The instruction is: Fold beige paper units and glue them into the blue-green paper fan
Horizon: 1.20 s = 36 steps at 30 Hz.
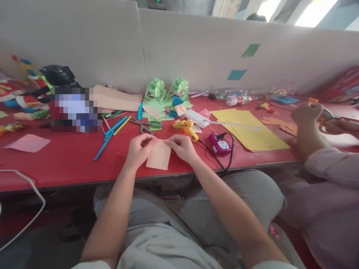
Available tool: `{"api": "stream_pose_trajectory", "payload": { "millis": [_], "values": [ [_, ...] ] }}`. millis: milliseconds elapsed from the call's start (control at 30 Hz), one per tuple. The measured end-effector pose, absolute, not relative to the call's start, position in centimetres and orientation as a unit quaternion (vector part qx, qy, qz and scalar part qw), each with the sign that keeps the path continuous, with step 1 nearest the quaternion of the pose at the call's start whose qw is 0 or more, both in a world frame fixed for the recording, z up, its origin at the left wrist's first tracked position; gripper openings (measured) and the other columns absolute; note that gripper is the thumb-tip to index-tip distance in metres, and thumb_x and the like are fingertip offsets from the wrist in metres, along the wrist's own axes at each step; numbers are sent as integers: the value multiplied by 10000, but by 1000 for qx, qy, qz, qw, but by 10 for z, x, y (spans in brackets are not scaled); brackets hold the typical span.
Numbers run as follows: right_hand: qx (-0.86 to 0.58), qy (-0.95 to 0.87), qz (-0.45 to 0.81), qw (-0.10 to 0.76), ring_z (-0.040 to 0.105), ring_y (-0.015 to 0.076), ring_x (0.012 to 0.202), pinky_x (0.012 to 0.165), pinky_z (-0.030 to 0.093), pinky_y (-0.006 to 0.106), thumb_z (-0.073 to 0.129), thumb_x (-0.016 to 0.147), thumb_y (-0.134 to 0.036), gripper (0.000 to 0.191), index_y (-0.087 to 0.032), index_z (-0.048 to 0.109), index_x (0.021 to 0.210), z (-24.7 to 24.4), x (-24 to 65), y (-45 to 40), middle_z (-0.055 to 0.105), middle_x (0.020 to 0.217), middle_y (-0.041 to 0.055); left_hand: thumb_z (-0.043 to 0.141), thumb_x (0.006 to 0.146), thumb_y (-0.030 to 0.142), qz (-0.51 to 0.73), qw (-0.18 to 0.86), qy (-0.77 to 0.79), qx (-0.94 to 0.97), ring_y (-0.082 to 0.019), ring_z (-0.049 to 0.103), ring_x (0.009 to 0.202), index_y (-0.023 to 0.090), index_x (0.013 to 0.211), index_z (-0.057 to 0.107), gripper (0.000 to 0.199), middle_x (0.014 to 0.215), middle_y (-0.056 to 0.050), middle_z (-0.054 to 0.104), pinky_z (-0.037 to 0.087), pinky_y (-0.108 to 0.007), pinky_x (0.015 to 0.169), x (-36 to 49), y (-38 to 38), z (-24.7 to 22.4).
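A small tan sheet of paper (pixel 158 157) hangs between my two hands, just over the front of the red table (pixel 73 164). My left hand (pixel 139 148) pinches its upper left corner between thumb and fingers. On the upper right corner, my right hand (pixel 181 147) has a similar pinch. Beyond my hands lie green-handled scissors (pixel 147 126) and a yellow hot glue gun (pixel 185 128). Blue paper strips (pixel 109 138) are to the left of them.
Folded green paper models (pixel 156 89) stand by the partition. A purple power socket (pixel 220 144) with a black cable sits right of my hands, before yellow sheets (pixel 249 129). At far right, another person's hand (pixel 307 114) rests near orange paper pieces (pixel 280 123). Pink paper (pixel 28 143) lies left.
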State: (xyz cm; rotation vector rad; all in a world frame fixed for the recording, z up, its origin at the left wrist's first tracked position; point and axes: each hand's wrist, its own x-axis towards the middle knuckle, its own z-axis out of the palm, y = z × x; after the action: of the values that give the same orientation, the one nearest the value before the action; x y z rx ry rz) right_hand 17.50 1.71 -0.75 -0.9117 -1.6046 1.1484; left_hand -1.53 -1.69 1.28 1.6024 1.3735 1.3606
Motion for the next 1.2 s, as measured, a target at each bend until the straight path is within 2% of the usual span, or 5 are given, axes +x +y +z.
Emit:
{"api": "stream_pose_trajectory", "payload": {
  "millis": [167, 500, 767, 933, 1200],
  "values": [
    [-387, -644, 433, 498, 549, 147, 610, 571, 429, 284, 704, 807, -588, 425, -175, 650, 722, -4, 177, 17, 633, 660, 21, 754, 799, 473, 496, 402, 477, 604, -226, 707, 846, 166, 886, 729, 320, 897, -71, 771, 536, -269, 700, -20, -13, 5],
    [-333, -651, 500, 463, 612, 170, 736, 646, 475, 282, 763, 779, -481, 334, -179, 683, 896, -4, 174, 14, 680, 824, 31, 778, 772, 475, 529, 370, 510, 568, -239, 712, 839, 177, 923, 763, 334, 908, -76, 776, 560, -300, 702, -20, -10, 2],
    [-393, -640, 407, 520, 533, 143, 670, 603, 419, 275, 699, 807, -406, 237, -179, 635, 830, -3, 174, 14, 623, 757, 11, 809, 725, 294, 549, 491, 399, 546, -255, 670, 1149, 196, 1152, 688, 454, 1224, -115, 715, 568, -324, 910, -20, -13, 9],
    [-392, -665, 379, 511, 521, 149, 684, 622, 416, 281, 663, 821, -381, 199, -186, 626, 810, -2, 172, 11, 603, 738, 6, 815, 743, 436, 525, 450, 426, 584, -256, 704, 1036, 178, 945, 722, 341, 1066, -106, 754, 577, -357, 904, -19, -14, 10],
    [-347, -681, 418, 491, 576, 167, 746, 681, 446, 287, 659, 826, -419, 238, -184, 626, 851, -4, 171, 12, 646, 805, 20, 768, 795, 473, 557, 376, 469, 573, -223, 717, 846, 161, 899, 737, 331, 900, -81, 766, 588, -334, 814, -18, -11, 5]
  ]
}}
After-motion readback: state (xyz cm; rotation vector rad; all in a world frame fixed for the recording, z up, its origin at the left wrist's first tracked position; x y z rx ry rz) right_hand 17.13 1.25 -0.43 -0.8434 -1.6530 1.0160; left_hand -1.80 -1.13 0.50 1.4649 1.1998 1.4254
